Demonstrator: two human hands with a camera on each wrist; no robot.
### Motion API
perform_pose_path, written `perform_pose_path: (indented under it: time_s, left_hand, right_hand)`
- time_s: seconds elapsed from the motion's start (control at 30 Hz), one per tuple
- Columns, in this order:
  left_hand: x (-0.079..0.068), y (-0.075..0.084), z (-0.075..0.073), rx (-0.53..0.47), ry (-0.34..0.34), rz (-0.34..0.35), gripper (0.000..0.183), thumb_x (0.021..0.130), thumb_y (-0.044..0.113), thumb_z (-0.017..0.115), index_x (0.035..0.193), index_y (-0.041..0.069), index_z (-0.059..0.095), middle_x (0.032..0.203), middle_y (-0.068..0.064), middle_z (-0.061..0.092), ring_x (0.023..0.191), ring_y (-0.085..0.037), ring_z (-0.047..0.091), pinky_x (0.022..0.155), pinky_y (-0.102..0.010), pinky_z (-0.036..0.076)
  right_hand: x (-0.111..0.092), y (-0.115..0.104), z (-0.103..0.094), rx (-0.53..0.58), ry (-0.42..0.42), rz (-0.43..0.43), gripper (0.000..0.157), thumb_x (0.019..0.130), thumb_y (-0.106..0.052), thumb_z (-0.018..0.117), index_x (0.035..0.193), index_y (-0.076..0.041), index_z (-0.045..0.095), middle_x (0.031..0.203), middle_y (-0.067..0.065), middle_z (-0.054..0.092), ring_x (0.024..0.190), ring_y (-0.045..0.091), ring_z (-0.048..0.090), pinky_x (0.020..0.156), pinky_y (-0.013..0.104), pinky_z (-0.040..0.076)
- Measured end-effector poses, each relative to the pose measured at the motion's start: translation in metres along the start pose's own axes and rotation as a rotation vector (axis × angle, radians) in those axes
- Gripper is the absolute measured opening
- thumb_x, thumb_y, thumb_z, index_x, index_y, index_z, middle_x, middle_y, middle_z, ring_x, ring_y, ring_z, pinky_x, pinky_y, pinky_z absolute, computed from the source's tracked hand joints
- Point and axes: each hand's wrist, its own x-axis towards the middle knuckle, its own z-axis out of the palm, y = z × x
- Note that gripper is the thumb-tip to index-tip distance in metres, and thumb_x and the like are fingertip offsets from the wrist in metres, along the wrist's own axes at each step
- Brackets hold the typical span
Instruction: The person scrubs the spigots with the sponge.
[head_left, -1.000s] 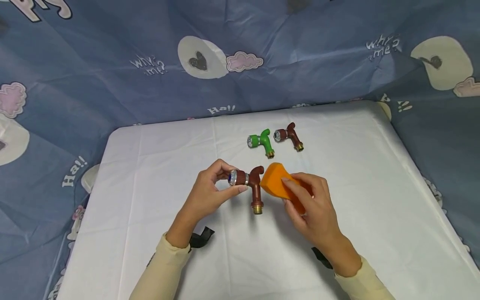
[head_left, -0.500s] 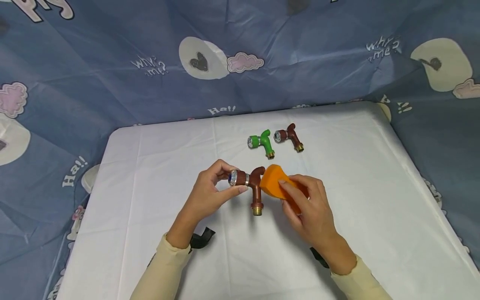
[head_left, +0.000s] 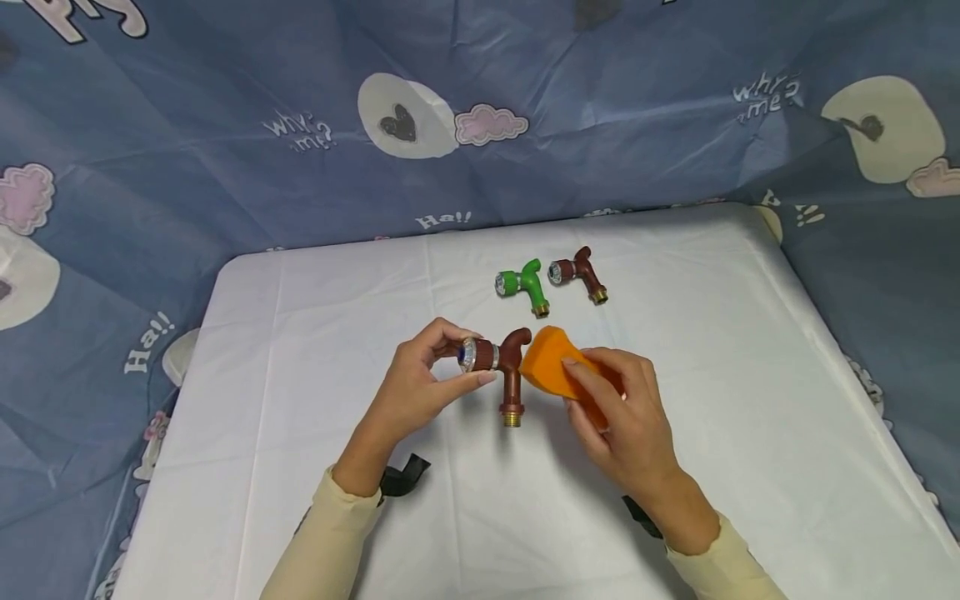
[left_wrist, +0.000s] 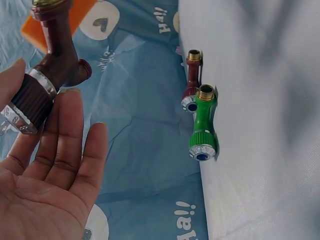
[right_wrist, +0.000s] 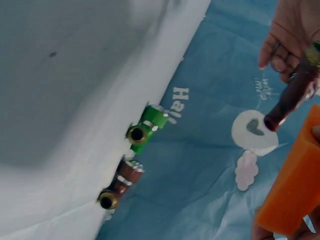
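Note:
My left hand point(head_left: 420, 383) pinches a brown tap point(head_left: 512, 379) by its ribbed knob, thumb below and fingers behind. The tap is held off the table, its brass threaded end toward me and its curved spout away. In my right hand point(head_left: 630, 417) is an orange sponge point(head_left: 551, 362), gripped between thumb and fingers and bent. The sponge's left edge is right beside the tap's body; whether they touch I cannot tell. In the left wrist view the brown tap point(left_wrist: 57, 60) shows its chrome-ringed knob, and part of the sponge point(left_wrist: 82, 15) lies behind it.
Farther back on the white-covered table point(head_left: 337, 333) lie a green tap point(head_left: 525, 285) and a second brown tap point(head_left: 579, 273), side by side. A blue printed cloth point(head_left: 600, 125) hangs behind the table and along its sides.
The brown tap has tilted slightly, its threaded end shifting a little. The sponge moved slightly toward me and left, then back up and right, staying beside the tap. Both grips stay the same.

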Motion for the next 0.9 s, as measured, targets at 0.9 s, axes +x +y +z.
perform_pose_path:
  time_s: [0.9]
  left_hand:
    - [0.001, 0.004, 0.002, 0.041, 0.014, -0.099, 0.038, 0.086, 0.020, 0.090, 0.114, 0.019, 0.065, 0.114, 0.008, 0.074, 0.107, -0.014, 0.069, 0.101, -0.041, 0.054]
  right_hand:
    - [-0.007, -0.001, 0.003, -0.012, -0.023, -0.004, 0.034, 0.104, -0.028, 0.057, 0.124, -0.005, 0.071, 0.123, 0.022, 0.062, 0.107, 0.042, 0.054, 0.092, 0.042, 0.044]
